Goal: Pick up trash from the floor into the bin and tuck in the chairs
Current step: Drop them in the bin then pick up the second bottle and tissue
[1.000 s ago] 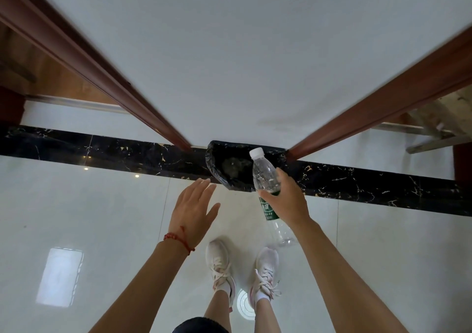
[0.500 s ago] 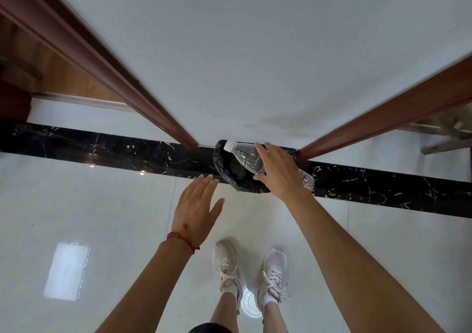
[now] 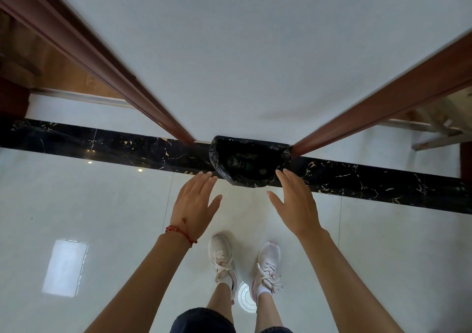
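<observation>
A bin lined with a black plastic bag point(image 3: 217, 158) stands on the floor against the white wall, straight ahead of my feet. Dim shapes lie inside it; I cannot make out the bottle for certain. My left hand point(image 3: 195, 206), with a red bracelet on the wrist, hovers flat just left of the bin's near rim, fingers straight and empty. My right hand point(image 3: 296, 202) hovers just right of the rim, fingers spread, holding nothing.
Two dark red wooden door frames point(image 3: 143, 108) point(image 3: 383, 108) flank the white wall. A black marble strip point(image 3: 383, 182) crosses the glossy white tile floor point(image 3: 102, 218). A pale wooden chair leg point(image 3: 439, 138) shows through the right doorway. My white shoes point(image 3: 222, 258) stand close behind the bin.
My right hand tipped the clear plastic bottle over the bin and let it go; the bottle is gone from sight. That hand has drawn back, open. My left hand moved slightly toward the bin.
</observation>
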`<state>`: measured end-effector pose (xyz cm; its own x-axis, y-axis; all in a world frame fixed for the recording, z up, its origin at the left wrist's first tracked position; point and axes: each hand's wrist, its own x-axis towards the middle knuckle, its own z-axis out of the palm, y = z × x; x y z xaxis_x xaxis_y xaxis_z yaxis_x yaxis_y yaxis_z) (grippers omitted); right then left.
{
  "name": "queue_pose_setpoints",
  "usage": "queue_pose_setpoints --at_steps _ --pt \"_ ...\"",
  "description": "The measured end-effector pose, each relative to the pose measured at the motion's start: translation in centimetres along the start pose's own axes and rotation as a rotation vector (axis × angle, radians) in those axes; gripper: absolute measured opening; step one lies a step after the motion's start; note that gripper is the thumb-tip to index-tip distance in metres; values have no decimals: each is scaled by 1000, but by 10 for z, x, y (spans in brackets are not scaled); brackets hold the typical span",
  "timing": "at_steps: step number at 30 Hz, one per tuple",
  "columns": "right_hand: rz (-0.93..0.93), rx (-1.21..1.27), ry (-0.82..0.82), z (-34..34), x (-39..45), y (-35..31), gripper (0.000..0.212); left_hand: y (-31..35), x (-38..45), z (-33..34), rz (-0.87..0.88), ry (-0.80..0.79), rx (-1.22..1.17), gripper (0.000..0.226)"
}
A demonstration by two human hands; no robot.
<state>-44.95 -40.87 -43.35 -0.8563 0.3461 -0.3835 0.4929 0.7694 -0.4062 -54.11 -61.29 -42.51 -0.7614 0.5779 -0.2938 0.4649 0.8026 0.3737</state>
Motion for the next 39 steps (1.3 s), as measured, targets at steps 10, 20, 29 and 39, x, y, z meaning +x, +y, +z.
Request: queue_pose_setpoints --at_steps 10,20,29,39 --pt "23 -22 0 -44 -66 -1 55 42 -35 -33 28 8 50 43" --pt "21 -94 267 -115 -134 -29 55 94 -81 -97 65 58 86 52" --pt "200 -130 364 -138 -183 -52 58 105 -85 -148 310 3 194 51" --pt "542 -37 478 -140 -250 -66 55 142 -75 -172 642 -73 311 50"
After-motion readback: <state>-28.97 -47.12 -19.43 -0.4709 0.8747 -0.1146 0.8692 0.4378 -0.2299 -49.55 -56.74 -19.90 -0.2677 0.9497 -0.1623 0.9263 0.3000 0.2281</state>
